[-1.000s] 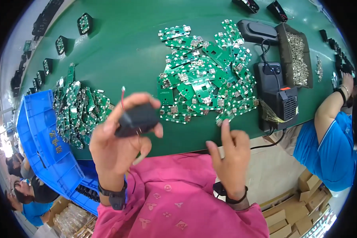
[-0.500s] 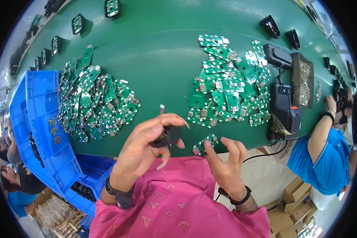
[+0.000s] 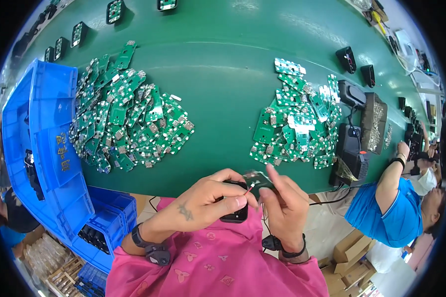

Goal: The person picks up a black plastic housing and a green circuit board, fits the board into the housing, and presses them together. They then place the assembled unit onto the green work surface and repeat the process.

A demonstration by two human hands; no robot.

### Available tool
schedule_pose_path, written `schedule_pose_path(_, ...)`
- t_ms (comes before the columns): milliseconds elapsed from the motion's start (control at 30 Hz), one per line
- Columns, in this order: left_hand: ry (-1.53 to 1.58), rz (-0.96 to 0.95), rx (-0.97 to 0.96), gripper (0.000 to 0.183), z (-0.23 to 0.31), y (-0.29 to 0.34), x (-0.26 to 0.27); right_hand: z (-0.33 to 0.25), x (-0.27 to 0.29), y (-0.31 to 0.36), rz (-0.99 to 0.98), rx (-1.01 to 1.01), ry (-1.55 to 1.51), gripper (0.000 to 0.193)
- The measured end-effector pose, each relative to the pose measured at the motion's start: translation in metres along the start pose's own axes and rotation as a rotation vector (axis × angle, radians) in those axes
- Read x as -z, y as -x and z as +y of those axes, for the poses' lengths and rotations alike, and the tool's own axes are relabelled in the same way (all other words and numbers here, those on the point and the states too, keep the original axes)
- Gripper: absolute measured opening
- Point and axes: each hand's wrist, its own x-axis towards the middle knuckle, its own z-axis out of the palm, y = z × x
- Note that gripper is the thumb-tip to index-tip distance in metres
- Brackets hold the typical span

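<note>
Close to my pink top, my left hand is closed around a black plastic housing. From the housing comes a thin red wire with a small white connector, pinched near the left fingertips. My right hand grips a circuit board between thumb and fingers, just beyond the housing; motion blurs the board. Connector and board lie very near each other, and I cannot tell whether they touch. A pile of green circuit boards spreads on the left of the table, another board pile on the right.
A blue bin stands at the left. Black housings with boards line the far left; further black housings sit far right. A tray of small metal parts and a black device flank the right pile. A person in blue works there.
My right hand has lifted the board off the table edge and moved it toward the left hand. My left hand has turned the housing and moved right. The view has shifted slightly.
</note>
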Motion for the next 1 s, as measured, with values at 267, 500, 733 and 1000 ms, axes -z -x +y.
schedule_pose_path(267, 0.142, 0.009, 0.001, 0.026, -0.01, -0.004, 0.008, -0.003, -0.012, -0.003, 0.047, 0.121, -0.1, 0.029)
schedule_pose_path(500, 0.17, 0.204, -0.062, 0.042, -0.003, 0.0, 0.005, -0.014, -0.01, -0.009, -0.041, 0.321, 0.116, 0.034)
schedule_pose_path(733, 0.838, 0.198, -0.101, 0.087, -0.022, -0.001, 0.0, -0.01, -0.02, -0.009, -0.03, 0.344, 0.004, 0.036)
schedule_pose_path(1000, 0.676, 0.103, -0.091, 0.084, -0.009, 0.005, 0.006, -0.006, -0.017, -0.006, 0.052, 0.425, 0.055, 0.034)
